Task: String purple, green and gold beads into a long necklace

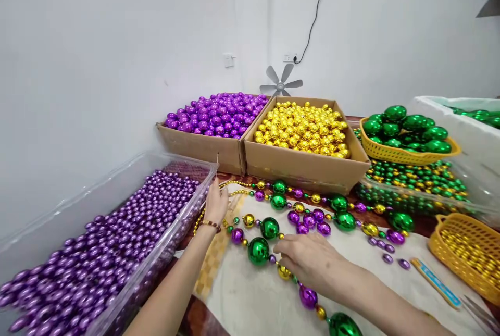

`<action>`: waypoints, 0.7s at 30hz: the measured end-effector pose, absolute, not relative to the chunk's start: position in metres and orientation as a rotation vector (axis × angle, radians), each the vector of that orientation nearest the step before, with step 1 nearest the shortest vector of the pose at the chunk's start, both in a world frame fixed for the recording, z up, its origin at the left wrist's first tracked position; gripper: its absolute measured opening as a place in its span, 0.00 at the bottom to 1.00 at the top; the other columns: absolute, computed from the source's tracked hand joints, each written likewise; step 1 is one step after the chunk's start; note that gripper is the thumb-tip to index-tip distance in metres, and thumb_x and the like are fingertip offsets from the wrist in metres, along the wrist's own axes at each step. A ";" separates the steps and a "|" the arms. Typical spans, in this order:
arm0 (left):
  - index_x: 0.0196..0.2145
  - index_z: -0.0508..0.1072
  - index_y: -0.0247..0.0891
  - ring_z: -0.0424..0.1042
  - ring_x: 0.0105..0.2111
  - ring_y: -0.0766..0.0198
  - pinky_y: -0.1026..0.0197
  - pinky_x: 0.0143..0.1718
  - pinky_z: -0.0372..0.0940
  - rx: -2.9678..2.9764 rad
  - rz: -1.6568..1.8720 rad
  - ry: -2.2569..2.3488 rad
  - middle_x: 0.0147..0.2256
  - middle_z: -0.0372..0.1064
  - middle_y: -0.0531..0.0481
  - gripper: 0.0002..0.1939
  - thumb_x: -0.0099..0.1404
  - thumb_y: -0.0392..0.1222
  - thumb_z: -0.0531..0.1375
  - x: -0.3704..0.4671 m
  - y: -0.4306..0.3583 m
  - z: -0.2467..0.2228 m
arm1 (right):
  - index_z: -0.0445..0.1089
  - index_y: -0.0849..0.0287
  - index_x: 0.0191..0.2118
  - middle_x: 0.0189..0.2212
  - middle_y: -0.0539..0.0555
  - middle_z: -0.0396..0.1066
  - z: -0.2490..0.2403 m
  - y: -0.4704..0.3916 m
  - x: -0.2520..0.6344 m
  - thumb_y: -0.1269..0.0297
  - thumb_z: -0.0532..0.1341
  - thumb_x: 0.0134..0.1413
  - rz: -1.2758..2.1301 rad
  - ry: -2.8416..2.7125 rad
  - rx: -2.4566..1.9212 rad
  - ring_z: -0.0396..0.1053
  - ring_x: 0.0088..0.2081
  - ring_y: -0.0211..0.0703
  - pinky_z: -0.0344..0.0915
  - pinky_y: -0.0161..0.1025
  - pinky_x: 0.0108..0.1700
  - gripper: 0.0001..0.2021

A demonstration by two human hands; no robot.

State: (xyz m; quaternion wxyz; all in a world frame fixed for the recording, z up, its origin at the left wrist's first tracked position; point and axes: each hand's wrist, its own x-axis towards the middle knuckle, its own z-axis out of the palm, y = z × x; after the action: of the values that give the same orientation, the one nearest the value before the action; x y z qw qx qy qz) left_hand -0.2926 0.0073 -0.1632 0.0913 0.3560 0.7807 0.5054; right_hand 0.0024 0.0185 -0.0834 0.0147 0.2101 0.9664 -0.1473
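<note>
My left hand (217, 203), wearing a beaded bracelet (211, 225), pinches a thin upright needle (217, 163) beside the rim of a clear bin. My right hand (312, 260) is closed over a bead strand (258, 251) of green, gold and purple balls; its fingertips are partly hidden behind the hand. Two more strand lengths, one with a large green bead (278, 201), run across the white cloth (250, 294). Near my right hand lie loose purple balls (309, 220) and several small purple beads (387, 258).
The clear bin (146, 156) at left holds purple beads. Cardboard boxes hold purple balls (219, 114) and gold balls (300, 130). At right are a yellow basket of green balls (414, 156), a basket of gold beads (445, 252), a blue-and-yellow cutter (437, 283) and scissors (482, 315).
</note>
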 end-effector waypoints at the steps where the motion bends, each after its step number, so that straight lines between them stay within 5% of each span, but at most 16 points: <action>1: 0.60 0.59 0.31 0.71 0.49 0.50 0.54 0.48 0.66 1.019 1.512 2.302 0.61 0.55 0.31 0.29 0.62 0.41 0.57 -0.298 0.018 -0.163 | 0.70 0.55 0.32 0.32 0.49 0.74 -0.082 0.021 -0.004 0.70 0.55 0.57 -0.457 3.015 0.652 0.73 0.32 0.45 0.43 0.37 0.25 0.07; 6: 0.61 0.54 0.32 0.77 0.34 0.56 0.57 0.32 0.70 0.854 1.517 2.136 0.57 0.59 0.28 0.33 0.61 0.43 0.58 -0.306 0.042 -0.157 | 0.69 0.56 0.30 0.30 0.49 0.74 -0.079 0.030 -0.027 0.68 0.55 0.57 -0.474 2.977 0.577 0.73 0.32 0.45 0.41 0.37 0.25 0.07; 10: 0.52 0.65 0.33 0.73 0.20 0.67 0.66 0.19 0.65 0.832 1.469 1.955 0.45 0.72 0.38 0.23 0.61 0.47 0.57 -0.293 0.025 -0.142 | 0.71 0.57 0.31 0.29 0.51 0.75 -0.083 0.033 -0.032 0.69 0.55 0.57 -0.578 2.991 0.560 0.72 0.31 0.45 0.42 0.36 0.26 0.08; 16: 0.32 0.71 0.34 0.68 0.17 0.71 0.71 0.14 0.53 0.903 1.473 1.849 0.28 0.73 0.49 0.14 0.54 0.48 0.64 -0.278 -0.019 -0.091 | 0.75 0.56 0.33 0.30 0.52 0.75 -0.079 0.048 -0.057 0.68 0.56 0.56 -1.096 3.025 0.564 0.71 0.33 0.44 0.54 0.36 0.31 0.09; 21: 0.28 0.73 0.33 0.68 0.21 0.70 0.70 0.21 0.59 1.043 1.572 1.797 0.24 0.72 0.50 0.11 0.53 0.45 0.65 -0.271 -0.035 -0.051 | 0.68 0.56 0.48 0.38 0.51 0.74 -0.074 0.053 -0.111 0.67 0.54 0.59 -1.595 2.991 0.587 0.72 0.30 0.36 0.62 0.32 0.30 0.13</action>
State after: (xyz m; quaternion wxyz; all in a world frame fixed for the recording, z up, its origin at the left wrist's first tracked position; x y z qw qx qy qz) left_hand -0.2710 -0.0349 -0.0506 0.2651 0.3859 0.6651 0.5818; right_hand -0.1112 0.0529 -0.0737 -0.1487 0.1687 0.8598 -0.4585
